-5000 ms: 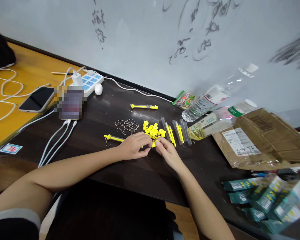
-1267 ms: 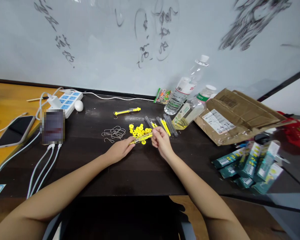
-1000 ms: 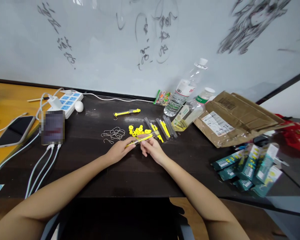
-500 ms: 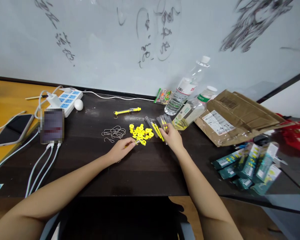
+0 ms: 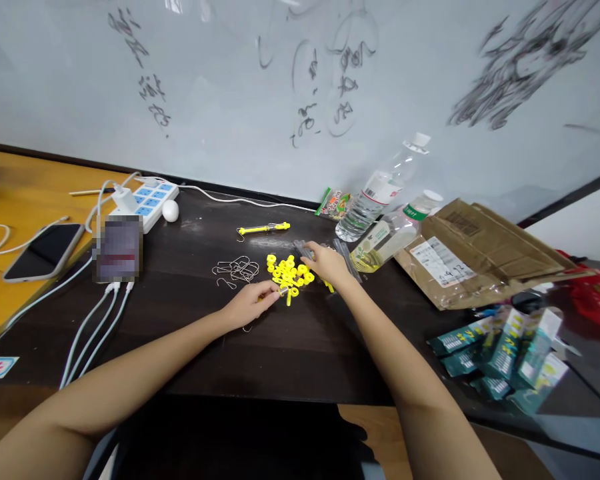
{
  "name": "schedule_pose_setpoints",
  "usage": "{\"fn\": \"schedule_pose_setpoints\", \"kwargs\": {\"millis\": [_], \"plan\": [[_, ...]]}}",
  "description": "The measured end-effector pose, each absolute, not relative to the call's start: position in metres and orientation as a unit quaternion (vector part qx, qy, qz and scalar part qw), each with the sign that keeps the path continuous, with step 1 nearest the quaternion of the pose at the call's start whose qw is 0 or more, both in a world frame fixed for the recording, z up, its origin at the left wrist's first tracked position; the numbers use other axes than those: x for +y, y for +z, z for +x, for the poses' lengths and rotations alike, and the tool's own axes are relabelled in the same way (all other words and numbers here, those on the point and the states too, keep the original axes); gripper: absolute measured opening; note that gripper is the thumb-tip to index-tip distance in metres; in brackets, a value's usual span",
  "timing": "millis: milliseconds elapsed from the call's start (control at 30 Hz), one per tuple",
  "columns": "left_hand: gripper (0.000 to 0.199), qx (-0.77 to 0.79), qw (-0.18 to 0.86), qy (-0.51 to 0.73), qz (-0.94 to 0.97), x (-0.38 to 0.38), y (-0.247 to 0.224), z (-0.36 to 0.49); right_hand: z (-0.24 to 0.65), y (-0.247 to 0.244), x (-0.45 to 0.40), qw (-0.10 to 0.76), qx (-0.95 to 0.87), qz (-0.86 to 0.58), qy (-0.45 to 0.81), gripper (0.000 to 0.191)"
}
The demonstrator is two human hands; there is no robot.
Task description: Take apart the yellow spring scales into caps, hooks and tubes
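Observation:
My left hand (image 5: 250, 305) is closed in a pinch round a small yellow-and-metal piece (image 5: 283, 291), most of it hidden by the fingers. A bit of a metal hook (image 5: 247, 328) pokes out below that hand. Right beside it lies a heap of small yellow plastic parts (image 5: 286, 270). My right hand (image 5: 329, 263) reaches over the clear plastic tubes (image 5: 349, 259), its fingertips closed at a clear plastic tube (image 5: 301, 249). Its palm covers some tubes and yellow strips. Several wire hooks (image 5: 237, 269) are tangled left of the heap. Behind them rests a yellow-ended tube with a hook (image 5: 264, 229).
Two plastic bottles, one clear (image 5: 380, 189) and one with yellowish liquid (image 5: 397, 227), stand behind my right hand near a snack packet (image 5: 334, 203). To the right are a brown parcel (image 5: 480, 250) and green boxes (image 5: 503, 350). Left are a power strip (image 5: 153, 203), cables and a phone (image 5: 45, 252).
My right hand has moved left across the tubes, towards the yellow heap. My left hand keeps its pinch beside the heap. The whole view has shifted slightly.

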State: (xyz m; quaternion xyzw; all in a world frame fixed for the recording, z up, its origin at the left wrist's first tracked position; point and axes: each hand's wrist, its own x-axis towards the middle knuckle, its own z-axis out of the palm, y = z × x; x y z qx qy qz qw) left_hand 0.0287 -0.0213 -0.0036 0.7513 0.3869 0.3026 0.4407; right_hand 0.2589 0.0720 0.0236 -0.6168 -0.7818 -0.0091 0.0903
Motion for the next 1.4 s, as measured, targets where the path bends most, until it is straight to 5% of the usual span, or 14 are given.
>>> {"fn": "schedule_pose_setpoints", "kwargs": {"millis": [300,500,600,733,900,1200,1400], "plan": [[0.027,0.379,0.472,0.309,0.734,-0.022,-0.003,0.028,0.264,0.013,0.059,0.117,-0.74,-0.662,-0.008,0.033],[0.026,0.377,0.503,0.309,0.714,-0.02,-0.008,0.027,0.261,0.011,0.029,0.3,-0.708,-0.637,0.055,0.031],[0.028,0.367,0.524,0.311,0.703,-0.017,-0.009,0.027,0.246,0.011,0.008,0.37,-0.773,-0.504,0.106,0.028],[0.033,0.356,0.549,0.316,0.687,-0.017,-0.009,0.028,0.222,0.011,-0.012,0.346,-0.848,-0.357,0.181,0.023],[0.033,0.363,0.577,0.328,0.654,-0.017,-0.005,0.028,0.22,0.01,-0.019,0.327,-0.826,-0.351,0.294,0.026],[0.034,0.371,0.591,0.348,0.626,-0.011,-0.009,0.027,0.23,0.011,-0.005,0.436,-0.646,-0.353,0.518,0.02],[0.031,0.398,0.445,0.314,0.739,-0.015,-0.004,0.022,0.233,0.019,-0.006,0.42,-0.577,-0.345,0.61,0.014]]}}
